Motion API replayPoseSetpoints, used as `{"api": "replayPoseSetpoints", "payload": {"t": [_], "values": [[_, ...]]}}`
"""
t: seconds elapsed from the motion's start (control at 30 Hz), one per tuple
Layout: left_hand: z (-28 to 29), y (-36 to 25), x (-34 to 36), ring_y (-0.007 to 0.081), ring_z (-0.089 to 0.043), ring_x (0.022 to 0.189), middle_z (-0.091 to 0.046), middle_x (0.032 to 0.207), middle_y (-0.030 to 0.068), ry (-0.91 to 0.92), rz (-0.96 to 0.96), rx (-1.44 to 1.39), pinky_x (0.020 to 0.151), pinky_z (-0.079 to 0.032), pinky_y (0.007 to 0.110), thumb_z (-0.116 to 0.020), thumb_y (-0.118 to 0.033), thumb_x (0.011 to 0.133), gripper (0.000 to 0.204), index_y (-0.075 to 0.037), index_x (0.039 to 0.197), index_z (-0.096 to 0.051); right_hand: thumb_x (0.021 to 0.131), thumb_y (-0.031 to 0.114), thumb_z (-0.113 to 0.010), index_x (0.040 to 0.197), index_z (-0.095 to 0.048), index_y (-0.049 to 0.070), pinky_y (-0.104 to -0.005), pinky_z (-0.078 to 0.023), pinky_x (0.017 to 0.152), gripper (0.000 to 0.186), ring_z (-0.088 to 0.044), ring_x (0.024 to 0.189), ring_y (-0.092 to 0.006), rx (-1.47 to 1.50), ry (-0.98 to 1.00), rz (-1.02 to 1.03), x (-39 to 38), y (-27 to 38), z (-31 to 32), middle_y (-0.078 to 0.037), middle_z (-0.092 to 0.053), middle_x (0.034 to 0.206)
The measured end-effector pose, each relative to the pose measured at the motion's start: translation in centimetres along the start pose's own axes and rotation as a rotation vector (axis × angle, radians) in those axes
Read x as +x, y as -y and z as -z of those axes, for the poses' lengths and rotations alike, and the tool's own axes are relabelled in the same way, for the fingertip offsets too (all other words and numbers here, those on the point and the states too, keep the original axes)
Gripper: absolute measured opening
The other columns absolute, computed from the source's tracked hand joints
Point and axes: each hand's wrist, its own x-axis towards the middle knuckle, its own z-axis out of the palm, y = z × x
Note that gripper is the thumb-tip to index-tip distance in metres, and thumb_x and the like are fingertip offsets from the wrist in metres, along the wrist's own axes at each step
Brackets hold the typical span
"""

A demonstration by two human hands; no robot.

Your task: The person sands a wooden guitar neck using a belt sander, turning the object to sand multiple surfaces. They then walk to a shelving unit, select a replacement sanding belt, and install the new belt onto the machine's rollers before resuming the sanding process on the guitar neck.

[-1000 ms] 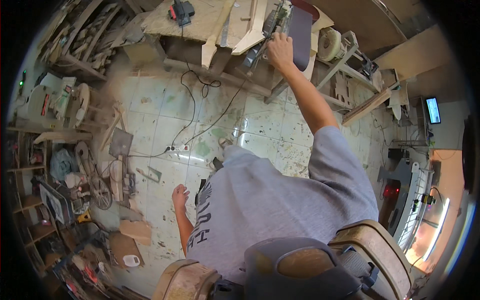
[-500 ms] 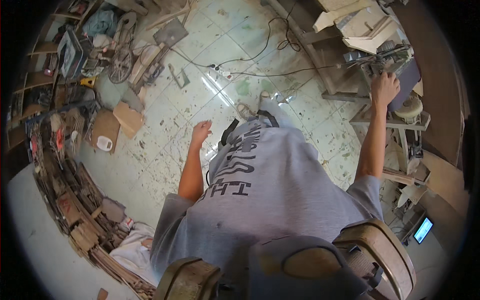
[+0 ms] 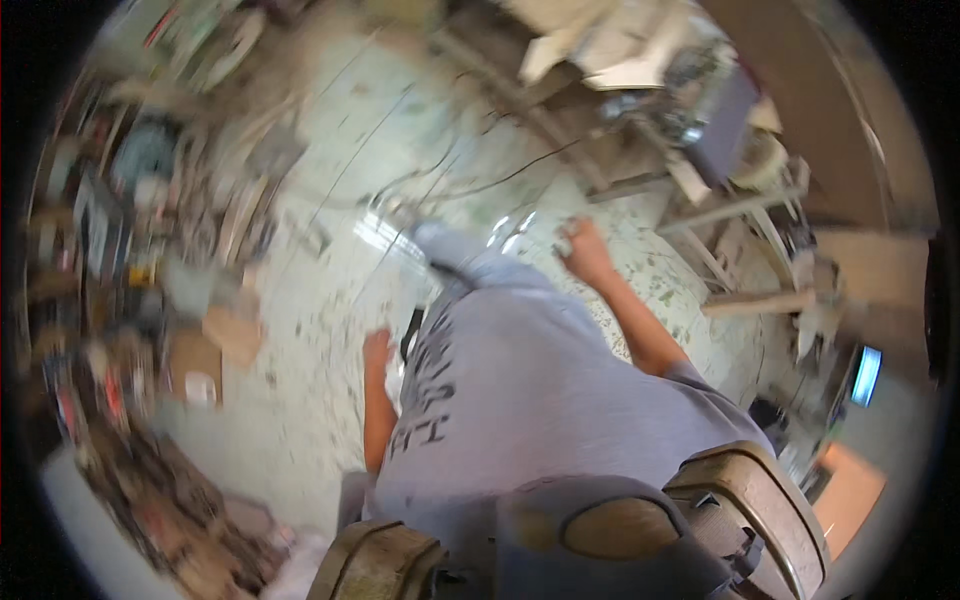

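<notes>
My right hand [image 3: 586,252] hangs over the tiled floor to the right of my legs, its fingers partly curled and smeared by motion. Whether anything small is in it does not show. Lower, by my left side, my left hand [image 3: 377,348] is blurred too, with its fingers hard to make out. A dark strap [image 3: 411,334] hangs from my waist close to it. Up and to the right of my right hand, apart from it, a bench machine with a purple-grey side panel [image 3: 722,128] stands among loose boards.
Cables [image 3: 500,181] lie across the floor [image 3: 300,330] ahead. Wood scraps [image 3: 160,470] are piled along the left, beside a brown board [image 3: 192,362] and cluttered shelves. A wooden stand [image 3: 745,208] juts out on the right. A lit screen [image 3: 866,376] glows at the far right.
My right hand has come off the bench machine and swung inward and down toward my legs. The whole view has turned and blurred, and my feet and legs have shifted left.
</notes>
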Motion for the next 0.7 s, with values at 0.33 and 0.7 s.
{"api": "replayPoseSetpoints", "payload": {"t": [0.33,0.7], "values": [[13.9,-4.4,12.6,0.0220,-0.068,0.091,-0.067,0.113,0.0074,0.013,0.836,-1.238,0.068,-0.048,0.031,-0.063,-0.034,0.095,0.044,-0.007,0.129,-0.059,0.080,0.034,-0.073,0.107,-0.071,0.002,-0.0459,-0.048,0.096,0.042,-0.057,0.110,-0.0389,0.047,0.383,-0.246,-1.8,-1.2,-1.0,-0.022,-0.063,0.109],[20.8,-12.8,34.7,0.0312,-0.067,0.097,-0.069,0.110,0.0213,-0.088,0.230,-0.745,0.085,-0.052,0.039,-0.063,-0.041,0.092,0.055,0.005,0.122,-0.062,0.083,0.035,-0.066,0.100,-0.075,0.005,-0.0437,-0.052,0.085,0.036,-0.067,0.093,-0.0380,0.308,0.284,-0.504,-13.7,-6.8,-7.4,-0.021,-0.071,0.099]]}}
